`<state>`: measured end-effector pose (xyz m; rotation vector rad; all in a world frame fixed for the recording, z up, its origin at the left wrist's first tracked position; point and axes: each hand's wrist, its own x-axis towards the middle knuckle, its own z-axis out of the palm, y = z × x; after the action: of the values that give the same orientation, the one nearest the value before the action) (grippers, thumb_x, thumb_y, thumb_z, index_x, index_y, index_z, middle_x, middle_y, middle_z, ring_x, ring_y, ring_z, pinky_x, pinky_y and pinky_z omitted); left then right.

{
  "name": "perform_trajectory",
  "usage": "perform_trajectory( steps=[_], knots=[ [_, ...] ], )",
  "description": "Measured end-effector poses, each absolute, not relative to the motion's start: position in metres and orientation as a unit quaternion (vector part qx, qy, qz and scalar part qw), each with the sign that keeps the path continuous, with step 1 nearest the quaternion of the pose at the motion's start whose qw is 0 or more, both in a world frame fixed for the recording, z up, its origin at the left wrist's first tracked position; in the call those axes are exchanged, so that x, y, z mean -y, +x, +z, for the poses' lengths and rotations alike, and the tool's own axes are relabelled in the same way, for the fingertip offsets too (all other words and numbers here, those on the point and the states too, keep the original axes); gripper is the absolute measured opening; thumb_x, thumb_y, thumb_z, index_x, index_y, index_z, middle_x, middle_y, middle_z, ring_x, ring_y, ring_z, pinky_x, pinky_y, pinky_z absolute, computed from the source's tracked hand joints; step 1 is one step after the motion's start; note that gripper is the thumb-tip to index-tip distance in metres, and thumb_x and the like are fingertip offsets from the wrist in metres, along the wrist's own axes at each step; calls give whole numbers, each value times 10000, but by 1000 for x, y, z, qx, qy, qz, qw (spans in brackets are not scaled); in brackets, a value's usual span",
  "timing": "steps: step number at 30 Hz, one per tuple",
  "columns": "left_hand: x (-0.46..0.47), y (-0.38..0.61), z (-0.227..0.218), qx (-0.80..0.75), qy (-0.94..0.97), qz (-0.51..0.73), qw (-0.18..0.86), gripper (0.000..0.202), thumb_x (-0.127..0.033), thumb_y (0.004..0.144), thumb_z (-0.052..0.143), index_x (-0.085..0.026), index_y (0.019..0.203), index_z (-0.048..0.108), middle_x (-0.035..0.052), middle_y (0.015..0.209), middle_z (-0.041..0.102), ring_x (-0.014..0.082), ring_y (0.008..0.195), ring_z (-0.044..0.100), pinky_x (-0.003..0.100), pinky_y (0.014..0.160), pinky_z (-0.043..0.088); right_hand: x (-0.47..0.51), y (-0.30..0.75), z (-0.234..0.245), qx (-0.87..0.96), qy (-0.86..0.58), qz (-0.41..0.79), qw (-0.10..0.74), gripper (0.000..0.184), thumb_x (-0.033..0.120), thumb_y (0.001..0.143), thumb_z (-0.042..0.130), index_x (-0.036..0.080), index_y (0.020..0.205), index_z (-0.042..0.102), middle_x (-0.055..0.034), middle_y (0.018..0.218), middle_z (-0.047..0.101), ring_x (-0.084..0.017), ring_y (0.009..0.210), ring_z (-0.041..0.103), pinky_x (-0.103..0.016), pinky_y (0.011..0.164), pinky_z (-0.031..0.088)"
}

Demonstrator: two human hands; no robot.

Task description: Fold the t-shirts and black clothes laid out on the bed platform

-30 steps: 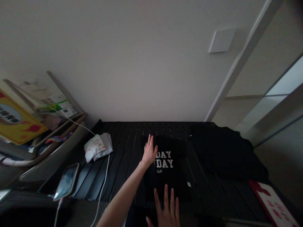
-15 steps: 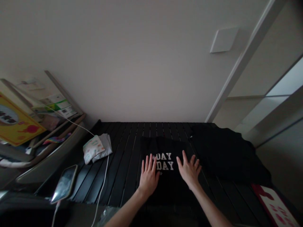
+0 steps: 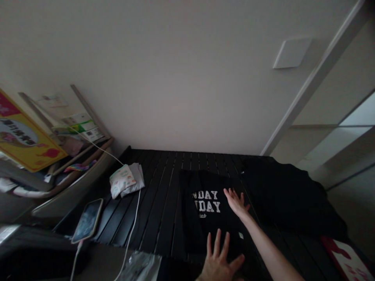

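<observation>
A folded black shirt [image 3: 216, 230] with white printed letters lies on the black slatted table [image 3: 158, 187]. Over its near edge is my left hand [image 3: 218, 259], with fingers spread and nothing held; whether it touches the cloth I cannot tell. My right hand [image 3: 238, 202] lies at the right side of the shirt, beside the lettering, fingers apart and no fabric gripped. A small white tag [image 3: 241, 235] shows near the shirt's lower right. Right of it is a second dark garment [image 3: 290, 195], loosely spread.
Left on the table are a grey cloth [image 3: 137, 175] with a printed packet [image 3: 121, 180], a phone [image 3: 88, 220] and a white cable [image 3: 133, 226]. Clear plastic [image 3: 142, 265] lies at the front edge. A red-and-white box [image 3: 348, 257] sits front right; a wall [image 3: 190, 78] rises behind.
My left hand has left the lettering and moved down and right to the shirt's near edge. The right hand stays by the shirt's right side. The view has shifted slightly left.
</observation>
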<state>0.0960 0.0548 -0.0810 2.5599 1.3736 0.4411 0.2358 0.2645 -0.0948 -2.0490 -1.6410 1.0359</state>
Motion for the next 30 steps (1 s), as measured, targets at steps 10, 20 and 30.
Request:
perform_trajectory(
  steps=[10,20,30],
  knots=[
    [-70,146,-91,-540,813,123,178,675,-653,796,535,-341,1389,454,160,1473,379,463,1330,340,768,1007,271,-278,224,-69,606,-689,352,183,885,709,838,175,90,1451,331,-197,1519,284,-348,1391,277,-580,1109,187],
    [-53,115,-49,-681,686,240,91,520,-403,884,452,-229,1373,489,99,1321,581,295,1132,566,581,1050,355,-283,155,-23,737,-565,275,250,821,597,888,315,-41,1405,348,-252,1498,296,-306,1417,225,-444,1154,190],
    [-17,44,-61,-709,689,149,-17,654,-275,842,500,-285,1469,314,30,1552,265,324,1401,265,536,1073,341,-229,117,-56,867,-381,212,240,550,426,972,295,290,1495,192,-45,1590,79,-203,1433,187,-480,1150,216]
  ],
)
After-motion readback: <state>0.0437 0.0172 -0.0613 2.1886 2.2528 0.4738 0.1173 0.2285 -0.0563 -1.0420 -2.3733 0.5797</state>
